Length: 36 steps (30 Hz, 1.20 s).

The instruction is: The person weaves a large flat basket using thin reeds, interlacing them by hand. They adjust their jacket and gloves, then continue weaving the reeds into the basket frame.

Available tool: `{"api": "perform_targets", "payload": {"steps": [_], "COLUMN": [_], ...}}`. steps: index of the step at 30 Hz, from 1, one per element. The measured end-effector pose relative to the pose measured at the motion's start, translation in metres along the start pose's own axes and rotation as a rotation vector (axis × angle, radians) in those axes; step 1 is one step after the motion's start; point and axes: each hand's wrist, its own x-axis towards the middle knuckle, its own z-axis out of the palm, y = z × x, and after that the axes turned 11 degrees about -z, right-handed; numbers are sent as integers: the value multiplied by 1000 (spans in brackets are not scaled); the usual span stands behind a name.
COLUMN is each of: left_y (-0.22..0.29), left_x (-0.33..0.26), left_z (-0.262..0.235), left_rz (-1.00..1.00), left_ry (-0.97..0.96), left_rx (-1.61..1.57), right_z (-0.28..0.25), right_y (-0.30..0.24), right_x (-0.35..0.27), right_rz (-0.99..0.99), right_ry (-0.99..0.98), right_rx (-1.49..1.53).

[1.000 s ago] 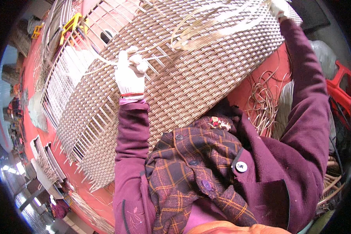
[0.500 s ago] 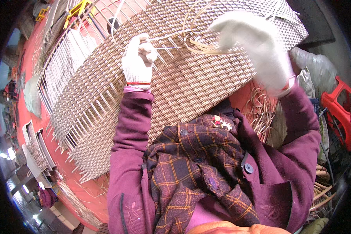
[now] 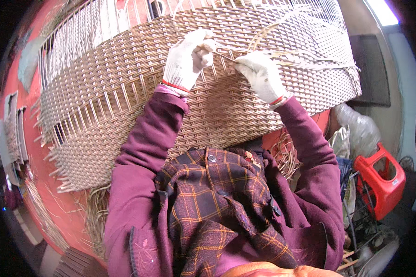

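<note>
A large curved panel of woven brown wicker strips spreads across the space before me. My left hand, in a white knitted glove, is closed on a thin strip just above the weave. To its right, the gloved fingertips of my right hand pinch the same strip, which runs taut between the hands. Loose pale strips loop over the panel behind my right hand. Below my left hand, a row of bare upright stakes shows in a gap in the weave.
Loose strips lie heaped on the red floor beside my right arm. A red plastic stool stands at the right, near a clear plastic bag. Long dry strips lie at the lower left. A dark board leans by the wall.
My right hand, blurred and raised earlier, has come down toward my left, and its fingers now pinch the strip. My view has shifted, showing more of the right-hand wall.
</note>
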Motion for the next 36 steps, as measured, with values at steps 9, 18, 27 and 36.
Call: {"api": "perform_targets", "payload": {"steps": [9,18,27,36], "left_y": [6,4,-6,-4], "left_x": [-8,-27,-41,-57], "left_z": [-2,2,-15,-18], "left_rz": [-43,51,53,-97], "left_ry": [-75,75,35,45], "left_rx": [302,428,268,196], "right_z": [-13,-3,-31,-34], "right_y": [6,-2,-3,-32], "right_x": [19,42,95,68], "right_rz": [269,-4,95,129], "right_ry": [-282,-18,-577,-217], "right_rx": [351,7,74,-30]}}
